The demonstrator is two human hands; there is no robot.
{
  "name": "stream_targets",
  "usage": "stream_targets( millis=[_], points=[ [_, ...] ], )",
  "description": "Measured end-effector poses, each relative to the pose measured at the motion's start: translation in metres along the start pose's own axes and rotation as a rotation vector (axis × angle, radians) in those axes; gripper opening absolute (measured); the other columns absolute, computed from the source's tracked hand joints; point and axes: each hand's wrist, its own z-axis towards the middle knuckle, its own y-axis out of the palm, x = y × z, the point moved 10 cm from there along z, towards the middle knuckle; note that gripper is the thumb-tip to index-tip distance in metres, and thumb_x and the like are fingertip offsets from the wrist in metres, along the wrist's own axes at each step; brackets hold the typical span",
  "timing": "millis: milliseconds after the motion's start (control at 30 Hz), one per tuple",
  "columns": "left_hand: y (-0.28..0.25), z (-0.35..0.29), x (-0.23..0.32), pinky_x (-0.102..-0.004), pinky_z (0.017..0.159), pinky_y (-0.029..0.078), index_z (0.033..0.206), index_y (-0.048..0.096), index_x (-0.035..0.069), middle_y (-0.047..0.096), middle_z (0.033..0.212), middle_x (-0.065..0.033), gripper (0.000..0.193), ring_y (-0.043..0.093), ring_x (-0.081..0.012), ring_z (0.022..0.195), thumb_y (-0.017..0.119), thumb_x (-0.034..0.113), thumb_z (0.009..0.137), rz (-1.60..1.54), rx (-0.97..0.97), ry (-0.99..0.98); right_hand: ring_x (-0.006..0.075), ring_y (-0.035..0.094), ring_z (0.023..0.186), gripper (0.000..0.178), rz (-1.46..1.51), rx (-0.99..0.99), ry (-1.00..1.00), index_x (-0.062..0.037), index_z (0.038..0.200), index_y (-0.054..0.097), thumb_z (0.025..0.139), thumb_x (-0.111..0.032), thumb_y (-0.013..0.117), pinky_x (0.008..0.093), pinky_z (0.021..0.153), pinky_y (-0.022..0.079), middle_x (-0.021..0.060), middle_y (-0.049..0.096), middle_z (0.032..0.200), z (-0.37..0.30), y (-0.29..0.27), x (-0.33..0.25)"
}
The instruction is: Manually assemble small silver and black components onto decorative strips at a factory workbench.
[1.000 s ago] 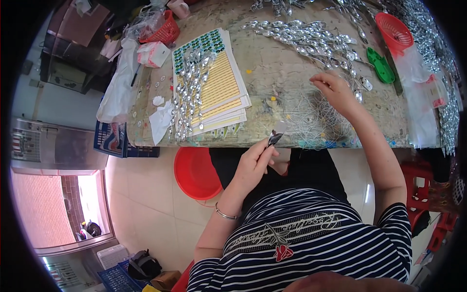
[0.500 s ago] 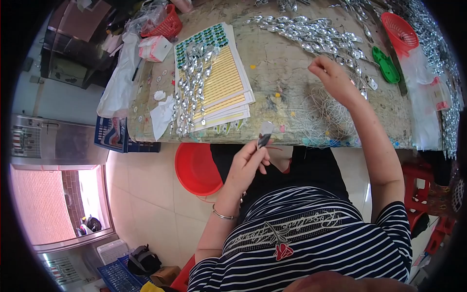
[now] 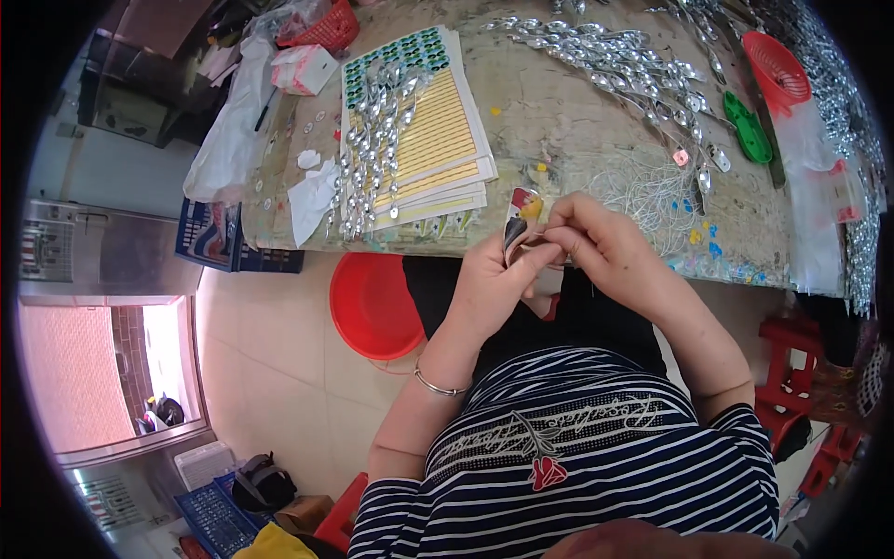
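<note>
Just in front of the table's near edge, my left hand (image 3: 498, 275) is closed round a shiny metal spoon (image 3: 515, 226). The spoon's flat end sticks up and shows red and yellow on its surface. My right hand (image 3: 605, 244) is beside it, fingers pinched together close to the left fingertips; what they hold is too small to make out. A tangle of pale string (image 3: 643, 210) lies on the table past my right hand. Rows of similar spoons (image 3: 619, 65) overlap at the far right, and more spoons (image 3: 377, 140) lie on printed sheets (image 3: 447, 121) at the left.
A green tray (image 3: 748, 129) and a red basket (image 3: 778, 70) stand at the right, near a heap of silvery pieces (image 3: 843, 112). At the left are a tissue pack (image 3: 304, 70) and another red basket (image 3: 321, 26). A red bucket (image 3: 372, 307) sits on the floor below.
My right hand has come down and left from over the string and spoons to meet my left hand. The spoon's flat end has turned and now shows red and yellow.
</note>
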Motion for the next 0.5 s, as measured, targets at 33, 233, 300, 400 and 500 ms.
stream_targets(
  millis=[33,233,300,400,500],
  points=[
    [-0.004,0.000,0.002,-0.0163,0.042,0.032,0.096,0.068,0.003,0.063,0.072,-0.0002,0.012,0.045,-0.0023,0.048,0.064,0.009,0.087,-0.005,0.036,0.036,0.0067,0.054,0.071,0.007,0.086,-0.021,0.084,-0.0031,0.092,0.051,0.095,-0.010,0.051,0.0216,0.063,0.044,0.0012,0.056,0.077,-0.002,0.002,0.008],
    [-0.024,-0.009,0.001,-0.0171,0.048,0.035,0.097,0.068,0.004,0.062,0.075,0.0024,0.017,0.044,-0.0019,0.054,0.063,0.018,0.089,0.024,0.056,0.033,0.0042,0.046,0.061,0.006,0.248,0.016,0.166,-0.0046,0.096,0.049,0.097,-0.011,0.048,0.0182,0.055,0.037,-0.0017,0.052,0.072,-0.003,-0.004,0.020],
    [-0.031,-0.008,0.005,-0.0163,0.044,0.031,0.103,0.066,0.002,0.064,0.079,-0.0013,0.018,0.043,-0.0021,0.049,0.063,0.010,0.088,-0.044,0.119,0.058,0.0038,0.045,0.060,0.007,0.286,0.000,0.164,-0.0049,0.095,0.049,0.097,-0.012,0.048,0.0179,0.054,0.037,-0.0017,0.053,0.072,-0.003,0.000,0.019],
    [-0.024,-0.010,0.015,-0.0156,0.046,0.034,0.115,0.061,0.004,0.065,0.093,-0.0025,0.029,0.044,-0.0017,0.053,0.064,0.008,0.086,-0.090,0.119,0.151,0.0033,0.044,0.059,0.007,0.363,-0.037,0.172,-0.0055,0.095,0.048,0.097,-0.013,0.049,0.0173,0.053,0.035,-0.0019,0.053,0.071,-0.004,0.008,0.013],
    [-0.015,-0.011,0.023,-0.0152,0.047,0.035,0.112,0.063,0.004,0.065,0.090,-0.0015,0.027,0.045,-0.0014,0.053,0.064,0.008,0.086,-0.067,0.092,0.166,0.0029,0.043,0.059,0.008,0.407,-0.064,0.194,-0.0059,0.095,0.048,0.097,-0.013,0.049,0.0166,0.052,0.034,-0.0022,0.052,0.070,-0.006,0.013,0.010]
  ],
)
